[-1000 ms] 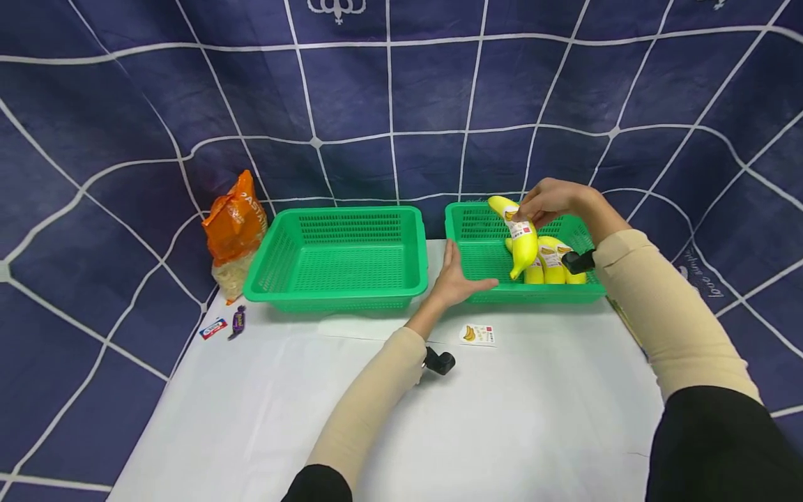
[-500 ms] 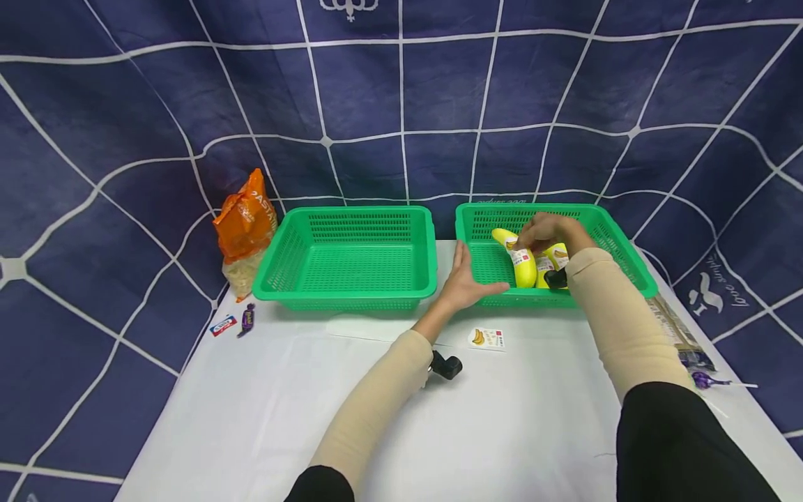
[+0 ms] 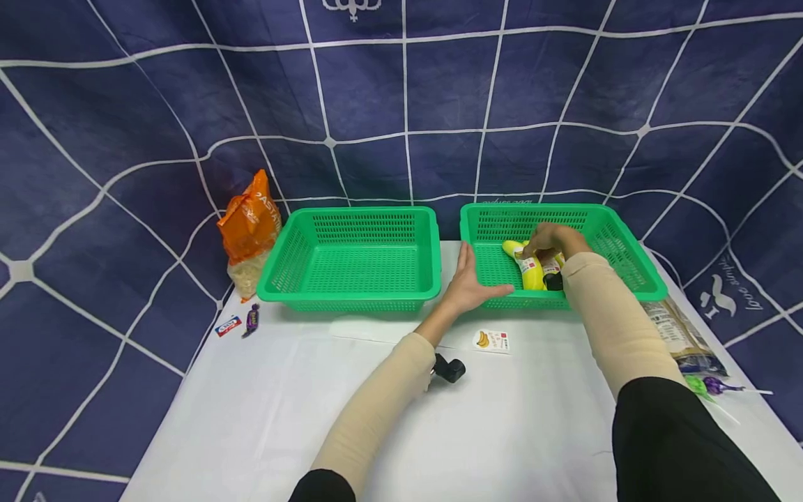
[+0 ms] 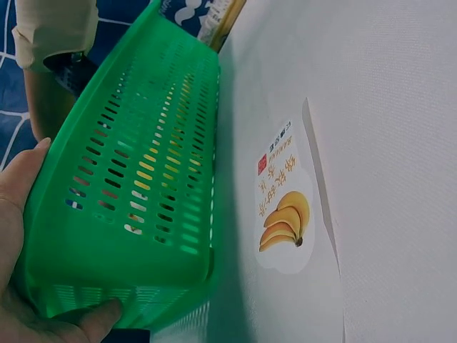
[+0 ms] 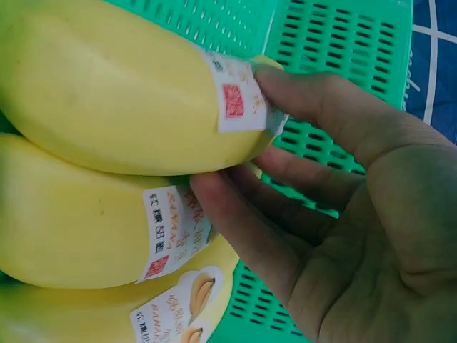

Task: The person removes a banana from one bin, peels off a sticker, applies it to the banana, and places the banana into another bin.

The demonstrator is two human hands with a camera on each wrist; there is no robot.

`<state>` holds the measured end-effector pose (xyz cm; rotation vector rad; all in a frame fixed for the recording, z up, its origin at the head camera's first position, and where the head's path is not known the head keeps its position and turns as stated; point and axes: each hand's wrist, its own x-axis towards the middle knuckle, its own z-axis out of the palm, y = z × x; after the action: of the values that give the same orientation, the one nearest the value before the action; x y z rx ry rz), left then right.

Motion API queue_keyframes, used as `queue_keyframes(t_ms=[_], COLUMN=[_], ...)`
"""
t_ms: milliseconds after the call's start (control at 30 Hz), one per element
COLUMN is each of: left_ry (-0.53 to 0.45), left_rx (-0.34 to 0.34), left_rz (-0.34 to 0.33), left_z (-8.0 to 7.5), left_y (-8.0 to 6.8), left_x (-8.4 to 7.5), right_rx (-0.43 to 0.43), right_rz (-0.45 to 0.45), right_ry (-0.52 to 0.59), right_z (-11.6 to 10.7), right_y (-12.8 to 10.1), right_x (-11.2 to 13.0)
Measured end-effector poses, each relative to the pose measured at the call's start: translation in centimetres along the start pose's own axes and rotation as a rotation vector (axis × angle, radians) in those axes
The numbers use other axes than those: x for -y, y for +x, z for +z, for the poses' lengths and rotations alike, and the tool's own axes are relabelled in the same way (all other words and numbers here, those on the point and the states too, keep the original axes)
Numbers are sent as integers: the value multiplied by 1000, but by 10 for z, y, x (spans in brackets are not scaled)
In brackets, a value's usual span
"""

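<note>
In the right green basket (image 3: 621,240), my right hand (image 3: 555,242) holds a yellow banana (image 3: 532,276) with a white label. The right wrist view shows the thumb (image 5: 307,89) on that label and the fingertips (image 5: 214,189) along the lower side of the held banana (image 5: 121,86). Two more labelled bananas lie close below it, the middle banana (image 5: 78,221) and the lower banana (image 5: 64,311). My left hand (image 3: 467,286) is spread against the same basket's front left corner, thumb along the front rim and fingers by the left side.
Left of it stands another green basket (image 3: 357,261). An orange pasta bag (image 3: 251,226) leans at the far left, near two small wrapped sweets (image 3: 252,319). A banana-printed label (image 3: 491,340) lies in front. Lollipops (image 3: 715,385) and a packet (image 3: 684,335) lie at right.
My right hand has lowered the banana from above the right basket down into it, beside the other bananas. The left hand keeps its place at the corner; the view has shifted slightly.
</note>
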<state>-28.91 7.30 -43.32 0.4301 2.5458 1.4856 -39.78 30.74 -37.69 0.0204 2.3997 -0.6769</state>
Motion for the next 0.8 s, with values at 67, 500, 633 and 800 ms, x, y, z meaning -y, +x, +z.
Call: queue_keyframes(t_ms=[67,500,633,800], left_ry=[0,1,5,12], left_rx=[0,16,12,1], left_rz=[-5,2,12,13], left_z=[0,2,2,1], left_y=[0,-1,0,1], left_x=[0,3,4,4], right_rx=[-12,-2,-5,-23], right_rz=[4,42,68,87], right_ry=[-8,-163,-92,-59], right_z=[0,11,13,11], right_y=[1,13,13,11], right_x=[0,3,7,15])
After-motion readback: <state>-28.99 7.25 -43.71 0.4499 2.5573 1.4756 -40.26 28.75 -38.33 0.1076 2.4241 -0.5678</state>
